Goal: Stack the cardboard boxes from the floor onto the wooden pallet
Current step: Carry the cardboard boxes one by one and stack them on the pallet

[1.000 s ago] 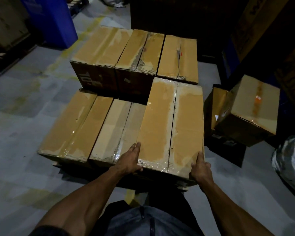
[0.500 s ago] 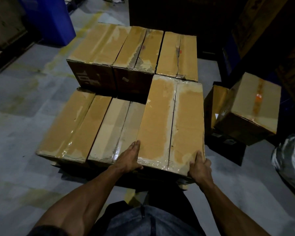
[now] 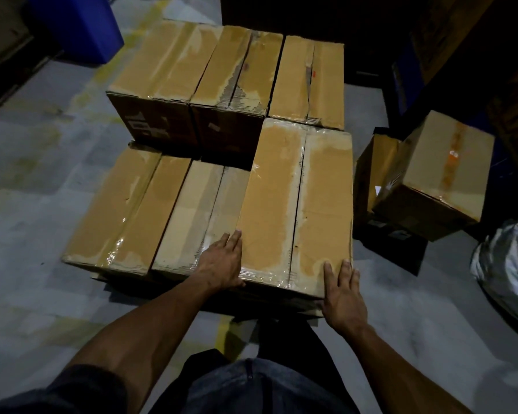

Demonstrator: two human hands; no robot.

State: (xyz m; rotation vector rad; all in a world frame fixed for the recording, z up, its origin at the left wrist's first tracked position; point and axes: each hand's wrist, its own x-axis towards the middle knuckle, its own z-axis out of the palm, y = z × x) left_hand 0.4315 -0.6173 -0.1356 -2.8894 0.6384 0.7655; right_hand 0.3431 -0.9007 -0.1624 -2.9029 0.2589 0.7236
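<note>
Now the box (image 3: 296, 204) is being pressed at its near corners by the flat, straight-fingered left hand (image 3: 222, 264) and right hand (image 3: 343, 297), its long axis running straight ahead of them.

wooden pallet (image 3: 307, 312) — mostly under boxes (image 3: 296, 201)

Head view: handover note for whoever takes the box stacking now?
Left hand flat on the near left corner of the near-right box; right hand at its near right corner, fingers straight.
Done: six boxes in the stack, back row higher on the left.
Left: two boxes on the floor to the right.
Pallet hardly visible.
</note>
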